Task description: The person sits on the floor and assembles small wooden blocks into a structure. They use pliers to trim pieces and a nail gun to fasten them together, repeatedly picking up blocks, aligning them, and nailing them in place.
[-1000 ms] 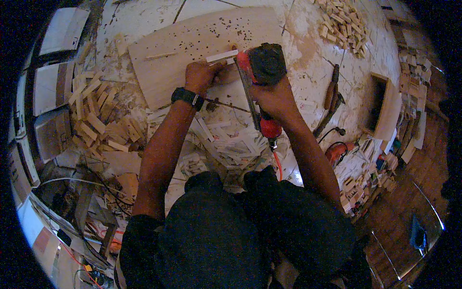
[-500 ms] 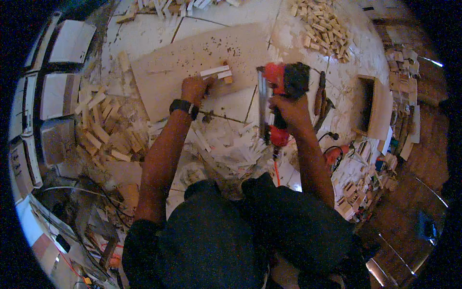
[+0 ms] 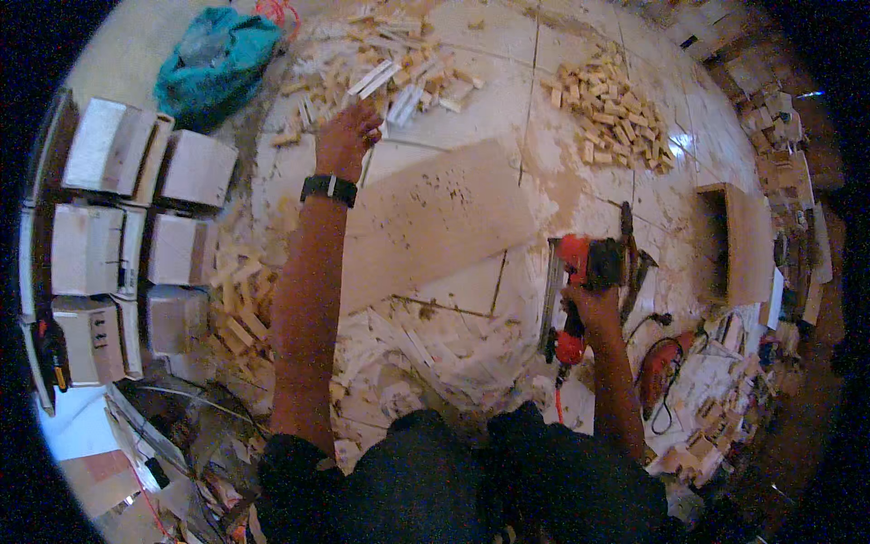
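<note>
Wooden strips (image 3: 385, 82) lie heaped at the far edge of the tiled floor (image 3: 471, 36), and the left hand (image 3: 349, 136) is stretched out to them at full reach, fingers curled at the edge of the pile; whether a strip is pinched between them cannot be told, since the fingers are seen from behind. A black wristband (image 3: 328, 189) is worn on that arm.

A red nail gun (image 3: 580, 290) is gripped by its handle in the right hand (image 3: 594, 308), the fingers closed firmly around it. It is held low and off to the right, just past the end of the board, probably so that the tool stays ready while the other arm is extended.

A long flat board (image 3: 435, 222) is laid slantwise on the floor between the two hands, and its surface is speckled with small dark marks. It is judged to serve as the work surface, being set directly in front of the knees (image 3: 507, 453).

Short wooden blocks (image 3: 612, 113) are piled to the upper right, well apart from the strips, so the stock seems sorted by shape. White boxes (image 3: 118, 227) are stacked in rows at the left, near a blue bag (image 3: 217, 59). An open wooden box (image 3: 729, 245) stands at the right, and pale offcuts (image 3: 408, 344) are strewn near the knees.
</note>
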Tool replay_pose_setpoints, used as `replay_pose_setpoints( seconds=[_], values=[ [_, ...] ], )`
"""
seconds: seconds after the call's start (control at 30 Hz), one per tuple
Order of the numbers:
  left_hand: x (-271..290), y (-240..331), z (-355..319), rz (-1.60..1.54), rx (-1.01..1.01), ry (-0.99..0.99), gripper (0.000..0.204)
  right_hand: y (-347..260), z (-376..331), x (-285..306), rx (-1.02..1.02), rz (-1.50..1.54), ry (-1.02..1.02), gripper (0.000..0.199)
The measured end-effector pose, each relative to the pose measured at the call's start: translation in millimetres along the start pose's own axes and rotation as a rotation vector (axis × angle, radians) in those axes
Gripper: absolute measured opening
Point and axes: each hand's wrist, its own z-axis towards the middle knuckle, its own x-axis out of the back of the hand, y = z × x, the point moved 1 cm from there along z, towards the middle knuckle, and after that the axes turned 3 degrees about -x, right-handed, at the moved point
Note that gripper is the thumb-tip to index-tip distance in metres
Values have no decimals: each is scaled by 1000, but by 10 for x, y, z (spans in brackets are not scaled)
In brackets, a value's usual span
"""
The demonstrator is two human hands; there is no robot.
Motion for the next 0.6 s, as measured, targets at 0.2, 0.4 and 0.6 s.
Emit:
replay_pose_setpoints(
  seconds=[0.2, 0.4, 0.6],
  values=[
    [426, -469, -1104, 720, 137, 85, 35, 90, 19, 103, -12, 82, -52, 29],
    [1329, -316, -2731, 1752, 75, 85, 61, 144, 48, 247, 0, 69, -12, 35],
    [1575, -120, -3052, 1681, 440, -201, 71, 155, 46, 188, -36, 112, 8, 37]
  ],
)
